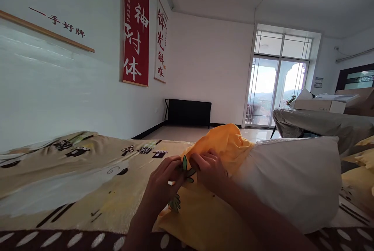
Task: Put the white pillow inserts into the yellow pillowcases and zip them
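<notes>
While both hands meet over the yellow cloth (224, 140), the fingers of the left hand (165, 175) and right hand (209, 168) pinch it near a green leaf print (184, 163). It lies on the patterned blanket (108, 200), against the white pillow (292, 181) — probably light, limp and not fragile — and should hold best by a gathered edge.

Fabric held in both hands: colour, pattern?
Yellow-orange fabric with dark-outlined green leaf-like shapes; it shows best in the head view, the only one.
</notes>
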`<state>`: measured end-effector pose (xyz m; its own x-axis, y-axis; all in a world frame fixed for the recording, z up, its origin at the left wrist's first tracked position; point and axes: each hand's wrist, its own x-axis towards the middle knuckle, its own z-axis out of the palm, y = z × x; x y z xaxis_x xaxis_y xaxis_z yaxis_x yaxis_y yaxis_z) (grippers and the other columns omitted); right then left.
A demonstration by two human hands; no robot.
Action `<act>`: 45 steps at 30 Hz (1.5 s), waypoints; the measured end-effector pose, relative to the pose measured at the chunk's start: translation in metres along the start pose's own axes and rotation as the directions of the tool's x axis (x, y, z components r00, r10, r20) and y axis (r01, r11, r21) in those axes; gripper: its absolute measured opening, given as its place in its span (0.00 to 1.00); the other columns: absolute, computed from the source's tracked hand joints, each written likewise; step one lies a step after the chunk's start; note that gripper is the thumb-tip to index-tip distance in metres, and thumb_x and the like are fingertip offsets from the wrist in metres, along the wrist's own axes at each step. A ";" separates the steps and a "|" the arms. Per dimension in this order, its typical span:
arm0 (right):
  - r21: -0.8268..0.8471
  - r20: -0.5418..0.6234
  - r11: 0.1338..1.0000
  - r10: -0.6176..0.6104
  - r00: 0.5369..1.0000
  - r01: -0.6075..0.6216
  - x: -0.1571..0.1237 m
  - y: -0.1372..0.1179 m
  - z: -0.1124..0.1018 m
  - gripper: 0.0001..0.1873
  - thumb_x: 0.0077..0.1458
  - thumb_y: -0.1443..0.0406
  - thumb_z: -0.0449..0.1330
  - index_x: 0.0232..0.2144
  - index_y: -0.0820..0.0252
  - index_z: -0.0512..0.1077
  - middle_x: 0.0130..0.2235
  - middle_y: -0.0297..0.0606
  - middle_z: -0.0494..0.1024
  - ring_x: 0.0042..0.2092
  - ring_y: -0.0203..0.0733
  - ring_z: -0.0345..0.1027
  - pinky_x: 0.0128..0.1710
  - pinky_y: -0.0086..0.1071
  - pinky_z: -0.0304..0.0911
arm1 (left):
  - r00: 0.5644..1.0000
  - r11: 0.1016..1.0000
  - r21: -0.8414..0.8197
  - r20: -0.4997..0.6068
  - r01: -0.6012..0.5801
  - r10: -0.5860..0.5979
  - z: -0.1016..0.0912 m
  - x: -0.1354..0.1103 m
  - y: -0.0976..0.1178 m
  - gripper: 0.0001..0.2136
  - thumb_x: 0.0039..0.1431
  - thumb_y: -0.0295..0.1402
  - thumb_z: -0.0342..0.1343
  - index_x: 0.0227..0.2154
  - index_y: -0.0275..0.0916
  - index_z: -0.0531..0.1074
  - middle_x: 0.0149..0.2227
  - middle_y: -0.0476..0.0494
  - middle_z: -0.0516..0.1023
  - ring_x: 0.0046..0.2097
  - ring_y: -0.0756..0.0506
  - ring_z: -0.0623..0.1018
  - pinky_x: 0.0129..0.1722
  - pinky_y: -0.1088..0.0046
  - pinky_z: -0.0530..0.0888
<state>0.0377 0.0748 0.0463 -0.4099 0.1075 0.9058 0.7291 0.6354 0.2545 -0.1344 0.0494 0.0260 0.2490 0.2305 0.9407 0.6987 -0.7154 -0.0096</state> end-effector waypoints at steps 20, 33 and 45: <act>0.176 0.010 0.983 0.056 0.998 -0.057 0.020 -0.008 -0.031 0.08 0.57 0.67 0.52 0.36 0.60 0.71 0.27 0.35 0.74 0.31 0.36 0.66 0.36 0.30 0.57 | 0.565 0.338 -0.688 0.126 0.642 -0.815 -0.003 0.011 0.012 0.05 0.44 0.29 0.49 0.26 0.37 0.68 0.23 0.53 0.67 0.26 0.52 0.65 0.23 0.80 0.64; 0.396 0.447 0.903 -0.030 0.894 -0.168 0.073 -0.007 -0.030 0.10 0.57 0.63 0.55 0.24 0.59 0.63 0.27 0.31 0.68 0.30 0.33 0.58 0.30 0.28 0.49 | 0.662 0.317 -0.859 0.034 0.402 -0.749 -0.007 -0.002 -0.001 0.15 0.45 0.39 0.59 0.37 0.40 0.73 0.36 0.47 0.75 0.39 0.46 0.72 0.34 0.76 0.70; 0.409 0.245 0.911 -0.062 0.968 -0.045 0.069 -0.005 -0.026 0.12 0.60 0.67 0.50 0.25 0.59 0.65 0.25 0.32 0.68 0.31 0.34 0.60 0.35 0.28 0.54 | 0.539 0.512 -0.429 -0.066 0.744 -0.840 -0.027 0.016 0.028 0.17 0.35 0.44 0.65 0.22 0.33 0.73 0.22 0.45 0.75 0.28 0.43 0.73 0.23 0.73 0.70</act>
<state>0.0202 0.0590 0.1166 -0.5761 0.2520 0.7776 0.4586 0.8871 0.0522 -0.1289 0.0158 0.0502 -0.4967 0.6812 0.5378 0.2553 -0.4775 0.8407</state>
